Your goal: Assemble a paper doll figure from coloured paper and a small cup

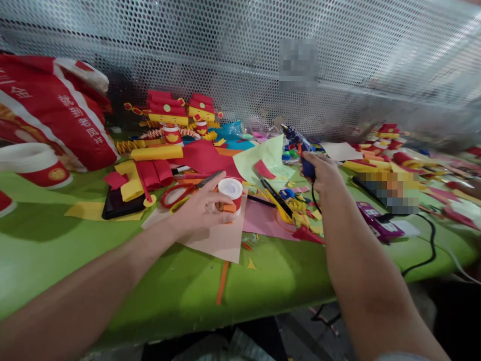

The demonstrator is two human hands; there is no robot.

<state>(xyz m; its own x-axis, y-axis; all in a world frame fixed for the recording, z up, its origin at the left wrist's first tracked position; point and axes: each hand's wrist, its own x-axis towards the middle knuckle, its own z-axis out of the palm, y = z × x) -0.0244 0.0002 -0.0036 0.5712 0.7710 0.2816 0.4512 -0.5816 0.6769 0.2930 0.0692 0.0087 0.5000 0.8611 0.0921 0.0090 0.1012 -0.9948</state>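
My left hand (206, 205) is closed around the side of a small red-and-white paper cup (230, 188), its thumb along the near side. The cup stands mouth up, and a small orange paper piece (229, 208) is against its front, by my fingertips. Beneath lies a pale pink paper sheet (210, 245). My right hand (319, 170) grips a blue glue gun (308, 163), raised above the table with the nozzle pointing away to the upper left. Its black cord hangs below. Red-handled scissors (175, 195) lie beside my left hand.
Yellow-handled scissors (278, 200) and paper scraps lie between my hands. Finished red-and-yellow paper figures (169, 113) stand at the back by the perforated metal wall (225, 55). A phone (122, 203) lies left, a purple power strip (378, 223) right, on the green tabletop (169, 301).
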